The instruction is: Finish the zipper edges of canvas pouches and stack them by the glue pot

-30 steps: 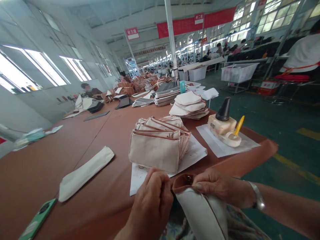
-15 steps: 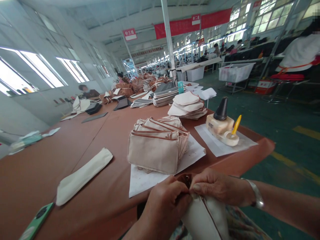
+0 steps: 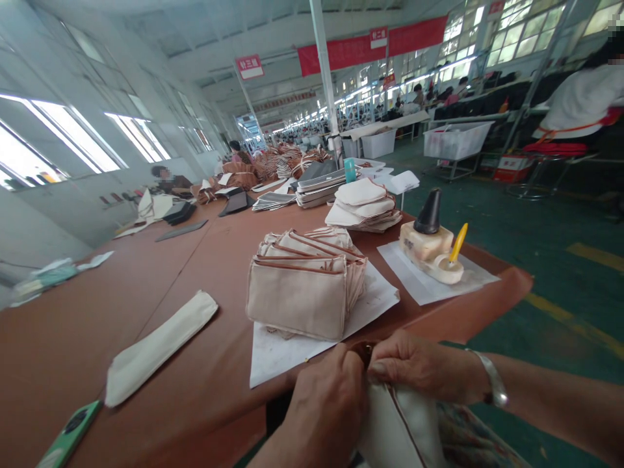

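At the table's front edge, a cream fabric pouch [image 3: 397, 426] with a brown-trimmed seam hangs over my lap. My left hand [image 3: 324, 393] is closed at the pouch's upper corner, its fingertips mostly hidden behind the knuckles. Pressing the same corner from the right, my right hand [image 3: 419, 367] pinches the fabric between thumb and fingers. A bit of brown material shows just beyond the fingers. Right past my hands, a stack of similar cream pouches [image 3: 295, 299] with brown edges rests on a white paper sheet [image 3: 270, 361].
A glue pot [image 3: 446, 268] with a yellow-handled tool and black cone stands on paper at the right. On the left of the brown table [image 3: 195, 364] lie a long cream piece [image 3: 160, 351] and a green phone [image 3: 73, 432]. More stacked pieces [image 3: 363, 201] sit behind; co-workers are farther off.
My left hand has rolled over, so its thumb is now hidden and its knuckles face up. A small yellow speck now shows on the paper's edge. My right hand keeps its pinch.
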{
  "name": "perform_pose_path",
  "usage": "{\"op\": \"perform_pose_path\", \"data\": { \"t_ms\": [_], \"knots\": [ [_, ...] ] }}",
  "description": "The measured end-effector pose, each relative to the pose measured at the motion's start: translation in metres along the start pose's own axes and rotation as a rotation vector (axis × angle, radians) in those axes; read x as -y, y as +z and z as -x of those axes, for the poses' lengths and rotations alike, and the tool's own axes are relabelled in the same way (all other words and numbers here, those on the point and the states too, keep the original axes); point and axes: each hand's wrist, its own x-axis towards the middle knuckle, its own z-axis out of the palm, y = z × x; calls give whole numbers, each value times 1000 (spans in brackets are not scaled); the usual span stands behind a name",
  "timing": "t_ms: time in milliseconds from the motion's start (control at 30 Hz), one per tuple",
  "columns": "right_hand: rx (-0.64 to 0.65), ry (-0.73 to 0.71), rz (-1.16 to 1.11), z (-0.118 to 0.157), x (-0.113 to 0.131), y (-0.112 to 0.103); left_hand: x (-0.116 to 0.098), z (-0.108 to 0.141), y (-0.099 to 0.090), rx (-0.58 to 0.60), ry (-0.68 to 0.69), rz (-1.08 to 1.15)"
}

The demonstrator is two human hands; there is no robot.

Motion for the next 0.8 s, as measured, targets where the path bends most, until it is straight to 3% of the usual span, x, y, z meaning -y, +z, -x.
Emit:
{"op": "perform_pose_path", "data": {
  "t_ms": [133,233,367,467,533,700,800],
  "knots": [
    [-35,24,27,-1,-3,1,-6,4,15,-53,14,-290],
    [-55,72,19,3,-6,0,2,8,20,-56,-7,-226],
    [9,59,-34,9,-3,-5,15,13,10,-75,-6,292],
    [49,-34,-17,10,0,-8,18,12,-1,-93,-127,678],
    [67,-57,-9,9,1,-9,19,9,-7,-17,-212,845],
    [99,-60,3,9,2,-9,24,3,-5,327,-363,1243],
    [99,-48,3,10,4,-10,26,5,1,407,-414,1389]
  ]
}}
